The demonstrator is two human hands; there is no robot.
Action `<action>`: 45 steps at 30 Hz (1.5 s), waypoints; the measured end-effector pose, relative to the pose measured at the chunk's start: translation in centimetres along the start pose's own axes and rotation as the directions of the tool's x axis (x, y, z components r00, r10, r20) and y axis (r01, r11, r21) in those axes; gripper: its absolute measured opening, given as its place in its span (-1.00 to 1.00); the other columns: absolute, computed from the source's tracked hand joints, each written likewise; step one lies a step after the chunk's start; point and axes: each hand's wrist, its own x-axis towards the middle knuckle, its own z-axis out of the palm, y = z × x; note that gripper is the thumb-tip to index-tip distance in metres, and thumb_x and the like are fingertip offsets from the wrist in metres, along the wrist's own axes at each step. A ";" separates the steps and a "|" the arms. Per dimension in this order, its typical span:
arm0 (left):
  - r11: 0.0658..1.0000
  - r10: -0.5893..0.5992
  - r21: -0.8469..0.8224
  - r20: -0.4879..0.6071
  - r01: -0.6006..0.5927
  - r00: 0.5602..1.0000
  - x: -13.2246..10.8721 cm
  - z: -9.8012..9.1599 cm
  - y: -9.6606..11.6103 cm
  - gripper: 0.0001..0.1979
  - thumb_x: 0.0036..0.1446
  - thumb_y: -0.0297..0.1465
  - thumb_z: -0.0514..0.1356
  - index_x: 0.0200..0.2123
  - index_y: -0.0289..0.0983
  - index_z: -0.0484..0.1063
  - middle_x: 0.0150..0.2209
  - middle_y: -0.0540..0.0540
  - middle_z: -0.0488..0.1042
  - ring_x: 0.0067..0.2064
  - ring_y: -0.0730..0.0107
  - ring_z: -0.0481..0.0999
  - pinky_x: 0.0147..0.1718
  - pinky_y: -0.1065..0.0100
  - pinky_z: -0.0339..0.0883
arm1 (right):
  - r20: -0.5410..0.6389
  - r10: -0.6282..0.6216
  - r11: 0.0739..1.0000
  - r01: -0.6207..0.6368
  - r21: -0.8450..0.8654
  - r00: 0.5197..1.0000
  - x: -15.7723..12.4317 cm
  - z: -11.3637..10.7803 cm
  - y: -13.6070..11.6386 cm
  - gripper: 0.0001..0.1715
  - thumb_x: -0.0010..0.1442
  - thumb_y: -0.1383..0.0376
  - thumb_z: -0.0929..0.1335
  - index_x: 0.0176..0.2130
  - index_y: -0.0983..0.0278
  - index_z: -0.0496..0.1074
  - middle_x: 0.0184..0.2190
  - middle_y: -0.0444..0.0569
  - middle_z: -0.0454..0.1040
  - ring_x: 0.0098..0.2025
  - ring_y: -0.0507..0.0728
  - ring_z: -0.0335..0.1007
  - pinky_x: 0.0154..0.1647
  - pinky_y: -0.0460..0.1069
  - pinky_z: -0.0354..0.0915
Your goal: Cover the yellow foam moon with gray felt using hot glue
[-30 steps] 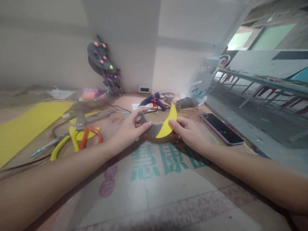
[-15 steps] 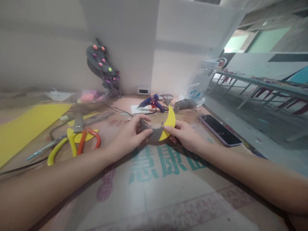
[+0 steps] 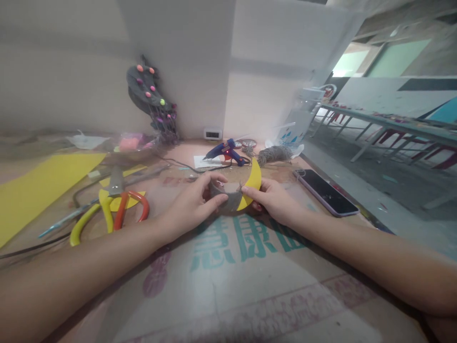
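Between my hands, above the table, is a yellow crescent moon cutout (image 3: 253, 177) with its left part wrapped in grey yarn (image 3: 233, 199). My left hand (image 3: 204, 196) is closed around the wrapped end, thumb in front and fingers behind. My right hand (image 3: 269, 196) pinches the bare yellow part near where the wrapping ends, thumb on the front face. A small bit of yarn shows at my right thumb tip. The fingers behind the crescent are partly hidden.
Behind my hands lie a blue glue gun (image 3: 225, 152) and a grey yarn skein (image 3: 274, 155). A phone (image 3: 326, 193) is at right. Scissors (image 3: 109, 205) and yellow sheet (image 3: 46, 186) lie left. A finished-looking grey crescent with coloured balls (image 3: 146, 90) leans against the wall.
Both hands hold the crescent in nearly the same place. The crescent has shifted very slightly right, and its grip looks unchanged.
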 end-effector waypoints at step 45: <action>0.987 -0.149 -0.052 0.034 0.150 0.988 1.1 -0.6 0.0 -0.70 0.09 -0.20 0.19 -0.20 -0.29 0.39 -0.28 -0.07 0.49 -0.28 0.32 0.47 -0.35 0.36 0.32 | 0.038 -0.040 0.992 0.044 -0.117 0.999 0.0 0.1 -0.3 -0.60 0.01 0.04 0.39 -0.51 0.32 0.30 -0.72 -0.25 0.20 -0.68 -0.10 0.03 -0.67 -0.14 -0.01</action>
